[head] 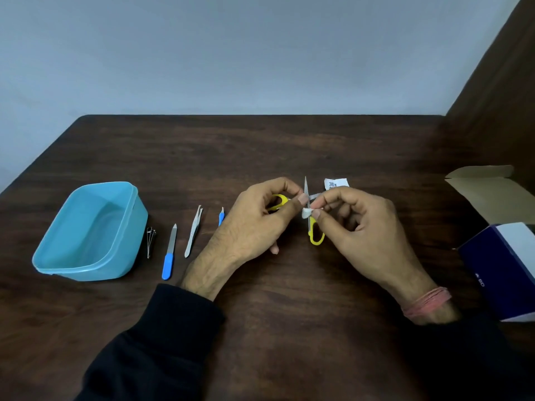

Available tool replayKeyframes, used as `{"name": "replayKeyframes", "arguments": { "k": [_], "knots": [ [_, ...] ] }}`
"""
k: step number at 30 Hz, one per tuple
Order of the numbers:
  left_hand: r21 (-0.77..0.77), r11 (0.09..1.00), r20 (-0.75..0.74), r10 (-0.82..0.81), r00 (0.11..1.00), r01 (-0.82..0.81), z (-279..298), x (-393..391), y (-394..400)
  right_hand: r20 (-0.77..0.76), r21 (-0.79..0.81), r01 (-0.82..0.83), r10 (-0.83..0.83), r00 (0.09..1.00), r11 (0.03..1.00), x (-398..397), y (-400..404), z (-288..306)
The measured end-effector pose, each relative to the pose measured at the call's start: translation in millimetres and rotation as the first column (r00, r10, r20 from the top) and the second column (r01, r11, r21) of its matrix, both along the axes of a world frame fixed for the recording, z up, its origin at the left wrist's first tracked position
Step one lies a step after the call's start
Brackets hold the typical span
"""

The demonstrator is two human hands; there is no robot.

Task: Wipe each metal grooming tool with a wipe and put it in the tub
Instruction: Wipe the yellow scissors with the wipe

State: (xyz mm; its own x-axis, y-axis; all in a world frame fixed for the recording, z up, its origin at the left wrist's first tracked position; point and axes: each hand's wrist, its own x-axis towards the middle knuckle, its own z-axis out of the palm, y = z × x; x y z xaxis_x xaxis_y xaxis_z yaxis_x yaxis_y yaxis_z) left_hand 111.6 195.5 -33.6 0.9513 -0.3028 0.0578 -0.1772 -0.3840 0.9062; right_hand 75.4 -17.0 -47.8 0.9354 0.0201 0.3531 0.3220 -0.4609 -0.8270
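Left hand [257, 224] grips yellow-handled scissors [315, 231], blades spread apart. Right hand [362, 227] pinches white wipe [307, 212] against one blade. Blue tub [58, 257] far left on worktop [289, 314].

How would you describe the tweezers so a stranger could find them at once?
Start at the blue tub on the left of the table. Three slim tools lie to its right; the tweezers come third, after the nail file. They alone are all silver, with no blue handle.

Dim, even light; soft focus, wide-angle bending at edges.
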Motion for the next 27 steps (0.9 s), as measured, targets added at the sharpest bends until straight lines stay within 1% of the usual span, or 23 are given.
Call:
{"name": "replayKeyframes", "arguments": {
  "k": [4, 6, 9, 11, 14, 18, 22, 24, 27],
  "knots": [
    [0.035, 0.999, 0.02, -0.011, 1.0, 0.01, 1, 0, 0, 0.124, -0.023, 0.162, -0.158, 0.98, 0.987, -5, 2, 6],
    [0.04, 0.999, 0.017, -0.012, 1.0, 0.011, 1, -1, -1, 0.161, -0.035, 0.205, -0.197, 0.967, 0.978, -4, 0, 8],
    [0.043, 0.999, 0.024, -0.034, 0.999, 0.033, -1, 0, 0, 0.145, -0.118, 0.159, -0.141, 0.979, 0.98, -2, 1, 6],
    [0.038, 0.998, 0.022, -0.049, 0.999, 0.048, -2, 0, 1, 0.127, -0.135, 0.123, -0.106, 0.986, 0.983, -1, 1, 4],
    [0.018, 0.998, 0.019, -0.065, 0.998, 0.065, -1, -1, 2, 0.112, -0.066, 0.106, -0.098, 0.989, 0.992, 1, -1, 4],
    [-0.002, 0.997, 0.031, -0.082, 0.996, 0.082, 0, -2, 3, 0.063, 0.02, 0.031, -0.033, 0.997, 0.999, 4, -4, -1],
    [0.019, 0.994, 0.033, -0.111, 0.993, 0.111, 1, -6, 0, 0.056, 0.026, 0.059, -0.06, 0.997, 0.998, 5, -6, -3],
    [0.008, 0.995, 0.016, -0.095, 0.995, 0.095, 1, -6, -1, 0.089, -0.018, 0.055, -0.053, 0.995, 0.998, 2, -3, -2],
    [-0.043, 0.997, -0.012, -0.065, 0.998, 0.064, 1, -5, 1, 0.223, -0.191, 0.059, -0.015, 0.975, 0.98, -5, 1, 1]
  ]
}}
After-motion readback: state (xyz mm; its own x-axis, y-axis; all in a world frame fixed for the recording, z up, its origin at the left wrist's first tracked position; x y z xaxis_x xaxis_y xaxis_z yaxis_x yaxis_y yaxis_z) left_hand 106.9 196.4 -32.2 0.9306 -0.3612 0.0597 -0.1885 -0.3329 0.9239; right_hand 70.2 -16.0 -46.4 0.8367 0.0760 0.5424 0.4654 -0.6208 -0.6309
